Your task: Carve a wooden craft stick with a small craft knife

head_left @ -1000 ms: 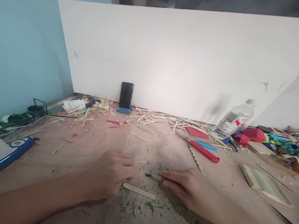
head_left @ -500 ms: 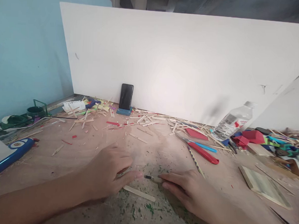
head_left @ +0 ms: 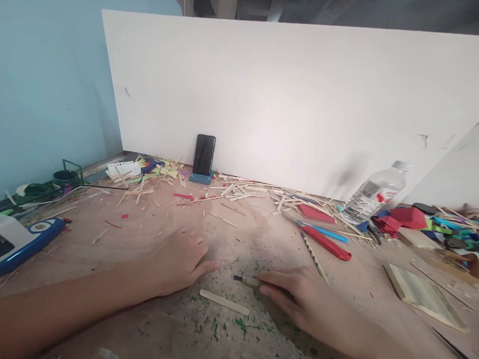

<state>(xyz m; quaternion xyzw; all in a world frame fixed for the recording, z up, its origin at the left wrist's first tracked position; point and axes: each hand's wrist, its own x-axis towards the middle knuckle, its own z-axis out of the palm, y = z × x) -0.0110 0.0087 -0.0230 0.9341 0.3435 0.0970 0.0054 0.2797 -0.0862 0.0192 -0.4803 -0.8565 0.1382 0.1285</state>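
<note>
My left hand lies flat on the worktable, fingers stretched out and holding nothing. A wooden craft stick lies just to its right, between both hands. My right hand rests on the table with its fingers closed round a small craft knife; the dark blade tip points left toward my left hand. The stick is untouched by either hand.
The worktable is littered with stick offcuts. A phone leans on the white board. Red cutter, pliers, a bottle and a stick panel lie right. A blue-white tool sits far left.
My left hand drew back to the left and flattened, away from the knife tip. The right hand and the stick stayed where they were.
</note>
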